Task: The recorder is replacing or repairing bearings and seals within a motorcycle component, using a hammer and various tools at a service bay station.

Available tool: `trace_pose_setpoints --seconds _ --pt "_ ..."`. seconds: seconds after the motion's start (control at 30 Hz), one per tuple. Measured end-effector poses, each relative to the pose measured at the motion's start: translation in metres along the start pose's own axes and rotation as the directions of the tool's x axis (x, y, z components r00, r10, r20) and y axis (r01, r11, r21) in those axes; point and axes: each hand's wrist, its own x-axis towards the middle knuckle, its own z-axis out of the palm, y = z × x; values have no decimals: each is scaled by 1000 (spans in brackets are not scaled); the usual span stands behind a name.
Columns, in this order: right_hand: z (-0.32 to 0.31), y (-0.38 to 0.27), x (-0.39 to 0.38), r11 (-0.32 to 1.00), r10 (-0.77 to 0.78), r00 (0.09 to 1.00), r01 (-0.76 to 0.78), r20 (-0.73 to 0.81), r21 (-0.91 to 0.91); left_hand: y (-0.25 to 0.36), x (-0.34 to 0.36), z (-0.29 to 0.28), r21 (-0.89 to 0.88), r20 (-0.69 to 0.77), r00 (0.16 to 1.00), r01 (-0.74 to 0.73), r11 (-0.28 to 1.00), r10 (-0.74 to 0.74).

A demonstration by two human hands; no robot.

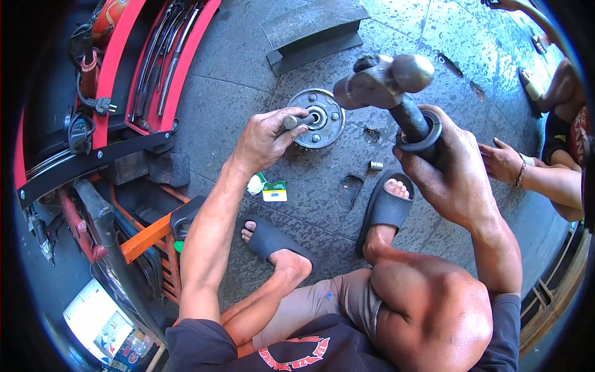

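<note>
My left hand (268, 139) is closed round a short metal punch (291, 122), its far end at the centre bore of a round metal wheel hub (317, 137). The hub lies flat on the floor, with studs around its face. Raised to the right, my right hand (455, 161) grips a ball-peen hammer (378, 84) by its dark handle. The hammer's head is up and apart from the punch. A thick dark ring (427, 139) encircles the handle at my thumb; I cannot tell whether it is part of the handle.
Beyond the hub lies a heavy steel beam piece (316, 34). A small metal socket (375, 166) and a green-and-yellow packet (274, 191) lie near my sandalled feet. At left stands a red tool rack (118, 74). Another person's hand (502, 162) rests at right.
</note>
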Motion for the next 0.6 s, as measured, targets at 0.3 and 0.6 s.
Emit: trace_pose_setpoints --seconds 0.3,0.6 --pt "13 -21 9 970 -129 978 159 164 -184 10 4 -5 103 97 995 24 994 -34" --pt "10 -66 9 871 -429 892 450 142 -195 -18 7 11 26 134 988 -84 996 80"
